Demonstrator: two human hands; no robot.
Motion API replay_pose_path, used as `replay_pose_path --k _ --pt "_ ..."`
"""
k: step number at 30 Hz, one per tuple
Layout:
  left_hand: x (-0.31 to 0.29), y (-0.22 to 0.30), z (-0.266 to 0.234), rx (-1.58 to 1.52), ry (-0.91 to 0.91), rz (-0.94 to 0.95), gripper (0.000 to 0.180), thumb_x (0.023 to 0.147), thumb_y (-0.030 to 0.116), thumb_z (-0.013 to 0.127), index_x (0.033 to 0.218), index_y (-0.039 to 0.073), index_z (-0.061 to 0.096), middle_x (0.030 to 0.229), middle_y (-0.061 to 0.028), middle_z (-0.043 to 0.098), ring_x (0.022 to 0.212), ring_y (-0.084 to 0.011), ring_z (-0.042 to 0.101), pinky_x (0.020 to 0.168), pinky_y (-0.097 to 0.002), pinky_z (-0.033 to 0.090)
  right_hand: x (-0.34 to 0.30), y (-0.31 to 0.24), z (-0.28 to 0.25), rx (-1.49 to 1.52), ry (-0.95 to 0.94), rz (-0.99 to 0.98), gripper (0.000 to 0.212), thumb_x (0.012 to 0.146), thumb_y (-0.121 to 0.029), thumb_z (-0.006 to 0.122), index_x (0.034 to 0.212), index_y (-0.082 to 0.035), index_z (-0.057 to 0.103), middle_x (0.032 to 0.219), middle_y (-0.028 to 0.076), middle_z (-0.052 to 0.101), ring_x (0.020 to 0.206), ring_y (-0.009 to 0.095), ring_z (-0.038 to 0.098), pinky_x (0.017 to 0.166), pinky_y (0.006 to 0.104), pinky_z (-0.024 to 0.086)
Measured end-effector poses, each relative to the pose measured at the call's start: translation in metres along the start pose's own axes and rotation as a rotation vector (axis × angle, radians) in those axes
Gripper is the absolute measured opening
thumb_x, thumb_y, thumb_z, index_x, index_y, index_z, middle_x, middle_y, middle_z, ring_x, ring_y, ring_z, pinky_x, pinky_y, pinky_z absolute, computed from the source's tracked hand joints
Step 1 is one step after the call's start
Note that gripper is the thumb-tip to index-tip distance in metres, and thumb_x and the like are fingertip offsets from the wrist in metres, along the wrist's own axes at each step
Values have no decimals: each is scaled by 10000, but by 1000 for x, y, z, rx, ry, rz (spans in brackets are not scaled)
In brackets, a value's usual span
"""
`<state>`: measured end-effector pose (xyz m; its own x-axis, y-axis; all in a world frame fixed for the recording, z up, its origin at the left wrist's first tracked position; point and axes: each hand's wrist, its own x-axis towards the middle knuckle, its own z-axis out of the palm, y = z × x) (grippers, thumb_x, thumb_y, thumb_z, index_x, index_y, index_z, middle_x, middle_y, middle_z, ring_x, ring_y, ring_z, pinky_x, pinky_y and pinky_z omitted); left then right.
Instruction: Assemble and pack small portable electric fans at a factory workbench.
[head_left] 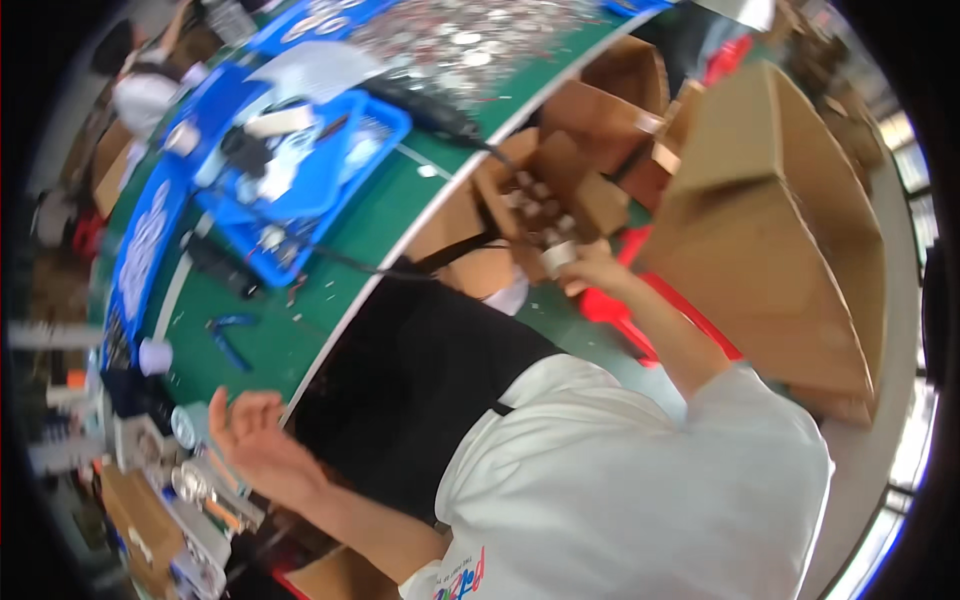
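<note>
My right hand [598,268] reaches down beside the table with its fingers closed around a small white cylindrical piece [558,257]; blur hides its exact kind. It is over the near end of an open cardboard box [494,205], in which several similar small pale pieces [535,192] stand in rows. My left hand [262,448] is raised by the table's near edge, palm up, its fingers spread and holding nothing. On the green tabletop beyond it lies a pair of blue-handled pliers [230,338].
Stacked blue trays [385,125] hold mixed parts, with a black handheld tool [425,108] beside them. Many small metallic pieces [470,45] cover the far tabletop. A large cardboard box [760,240] and a red stool [615,315] stand at right. Another person [150,95] is at far left.
</note>
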<state>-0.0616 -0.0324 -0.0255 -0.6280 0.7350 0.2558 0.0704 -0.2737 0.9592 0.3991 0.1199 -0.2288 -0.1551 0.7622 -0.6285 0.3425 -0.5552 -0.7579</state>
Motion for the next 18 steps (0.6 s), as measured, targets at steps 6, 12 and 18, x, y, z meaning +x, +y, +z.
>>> replay_pose_path --k 6,12,18 --pt "13 1 21 14 -164 182 625 1053 505 561 1357 -39 512 971 -144 673 881 -224 676 781 -329 534 29 27 -14 -416 261 -314 398 870 -346 714 1082 -11 757 975 127 765 891 231 724 826 352 564" --pt "19 16 -13 214 47 217 334 1092 261 564 1275 -17 593 942 -99 682 849 -165 660 753 -288 514 -54 -84 46 -276 -400 -369 201 990 -101 564 859 9 669 768 40 666 688 91 603 612 244 466" --pt "33 50 -76 531 452 352 165 1034 137 650 1100 -5 701 902 -47 708 777 -97 640 705 -238 504 -72 -118 88 -296 -350 -665 345 1047 -108 501 715 -13 511 637 26 553 557 93 496 516 289 385"
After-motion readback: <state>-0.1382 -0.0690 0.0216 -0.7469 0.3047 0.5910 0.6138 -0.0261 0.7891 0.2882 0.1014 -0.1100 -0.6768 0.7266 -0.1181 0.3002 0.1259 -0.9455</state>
